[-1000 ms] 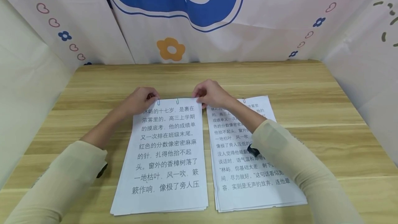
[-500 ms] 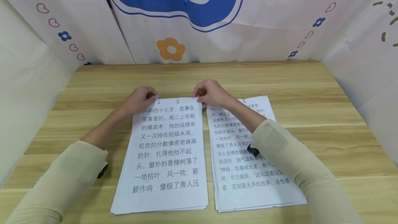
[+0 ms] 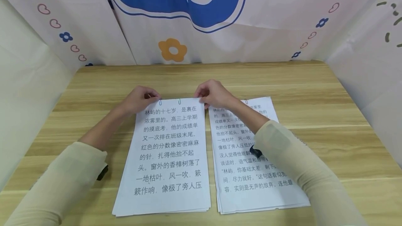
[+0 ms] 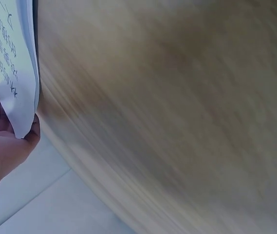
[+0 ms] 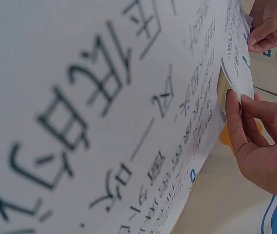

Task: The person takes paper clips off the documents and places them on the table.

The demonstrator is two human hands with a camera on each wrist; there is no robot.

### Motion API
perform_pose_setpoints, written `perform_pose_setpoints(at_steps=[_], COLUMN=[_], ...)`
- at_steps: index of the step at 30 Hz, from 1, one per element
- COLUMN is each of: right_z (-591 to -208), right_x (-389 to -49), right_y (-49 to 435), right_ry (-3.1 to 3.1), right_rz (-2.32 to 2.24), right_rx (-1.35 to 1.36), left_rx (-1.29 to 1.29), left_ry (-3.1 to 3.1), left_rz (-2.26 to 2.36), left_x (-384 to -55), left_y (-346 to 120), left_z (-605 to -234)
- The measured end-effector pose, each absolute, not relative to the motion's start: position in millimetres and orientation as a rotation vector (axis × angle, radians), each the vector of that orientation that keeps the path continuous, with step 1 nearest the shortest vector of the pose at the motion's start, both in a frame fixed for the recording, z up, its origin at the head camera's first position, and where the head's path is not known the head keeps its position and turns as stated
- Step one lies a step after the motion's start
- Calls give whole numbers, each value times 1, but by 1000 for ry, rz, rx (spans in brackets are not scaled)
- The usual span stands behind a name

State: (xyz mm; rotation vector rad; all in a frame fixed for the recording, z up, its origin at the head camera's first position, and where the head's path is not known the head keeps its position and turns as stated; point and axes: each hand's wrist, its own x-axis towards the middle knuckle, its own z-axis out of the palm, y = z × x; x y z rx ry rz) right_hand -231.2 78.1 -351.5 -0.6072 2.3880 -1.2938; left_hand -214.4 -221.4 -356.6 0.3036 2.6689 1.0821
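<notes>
A stack of printed paper (image 3: 166,203) lies on the left, its top edge bearing a blue paper clip (image 3: 160,102) and a green paper clip (image 3: 179,101). My left hand (image 3: 137,99) pinches this stack's top left corner, thumb tip beside the blue clip; the left wrist view shows fingers behind the curled paper corner (image 4: 24,112). At the top right corner my right hand (image 3: 214,95) pinches the same stack between thumb and fingers, as the right wrist view shows. A second printed stack (image 3: 263,200) lies to the right, partly hidden under my right forearm.
Both stacks lie on a wood-grain table (image 3: 339,142). One paper clip (image 3: 246,102) shows on the right stack's top edge. Behind the table hangs a white printed cloth (image 3: 232,46) with an orange flower. Pale sheets flank both sides.
My left hand has shifted slightly up, uncovering the first printed character near the corner. The left stack has moved very slightly; the right hand stays in place.
</notes>
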Motion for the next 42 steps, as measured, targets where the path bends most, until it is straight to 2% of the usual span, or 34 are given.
perform_pose_setpoints(at_steps=[16,42], right_z=[-352,-351], right_x=[-232,-233], right_y=[79,79], right_ry=[2383,2406], right_rz=[-1300,-1276], right_rx=[-629,-606], left_rx=[135,124], left_ry=[2594,2669], left_rz=[1175,1160], left_x=[-213,-211], left_y=[-213,-211], left_z=[-357,-359])
